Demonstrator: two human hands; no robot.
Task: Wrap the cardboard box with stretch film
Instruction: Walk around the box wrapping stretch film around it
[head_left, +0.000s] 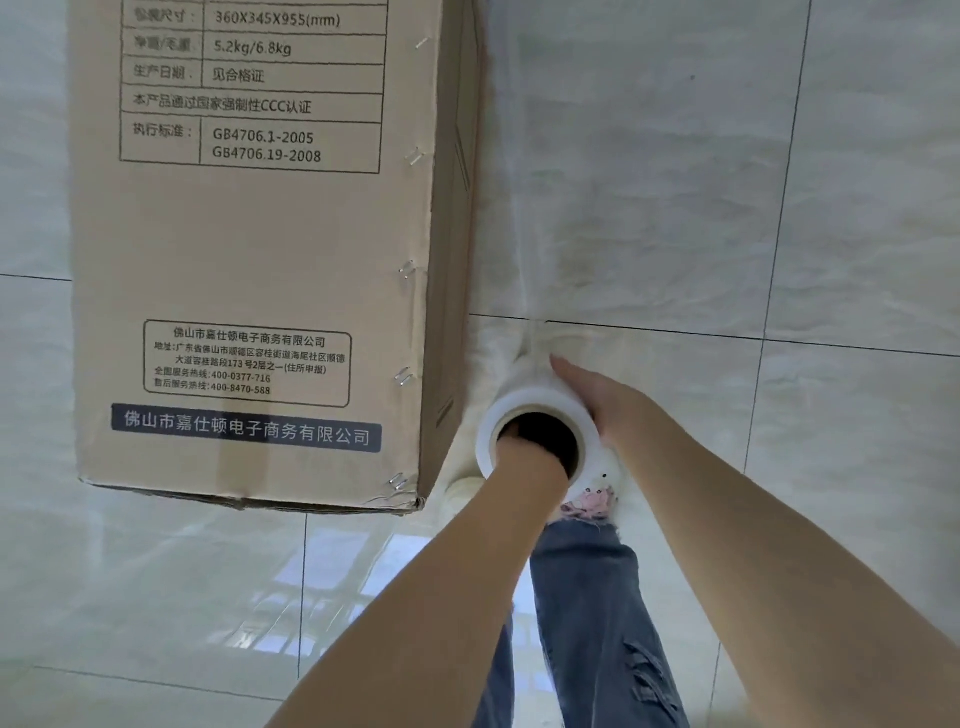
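Note:
A tall brown cardboard box (249, 249) with black printed labels stands on the floor at the left. A roll of stretch film (530, 410) is held end-on just right of the box's lower corner. My left hand (524, 457) is pushed into the roll's dark core, so its fingers are hidden. My right hand (592, 389) lies on the roll's outer right side with fingers pointing away. A sheet of clear film (623, 182) stretches from the roll up and across, beside the box's right edge.
Pale glossy floor tiles (857, 234) with dark grout lines surround the box. My legs in blue ripped jeans (592, 597) and a light shoe (597, 493) are directly below the roll. Staples run along the box's right edge.

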